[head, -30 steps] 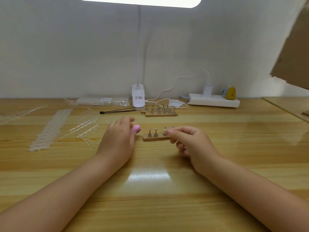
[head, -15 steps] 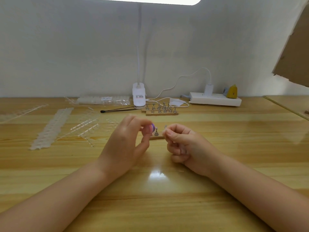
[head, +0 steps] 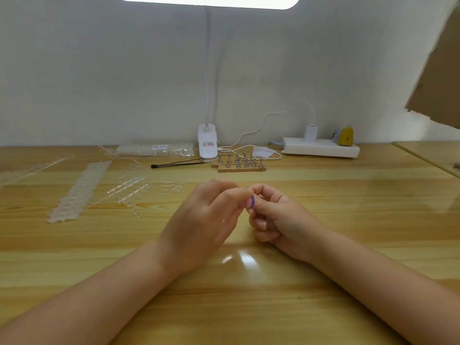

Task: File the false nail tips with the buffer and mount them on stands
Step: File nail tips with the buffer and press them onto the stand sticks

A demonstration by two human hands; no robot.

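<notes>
At frame centre I see my left hand (head: 199, 220) pinching the pink-purple buffer (head: 251, 203); my right hand (head: 278, 217) is curled, content unclear. Wooden worktop (head: 348, 207), white wall (head: 99, 70), stands (head: 240, 163) behind.

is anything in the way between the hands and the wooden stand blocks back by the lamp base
Nothing visible. The left hand holding the pink-and-purple buffer block and the right hand meet at mid-table; only bare wooden tabletop lies between them and the wooden stand blocks with metal pegs.
</notes>
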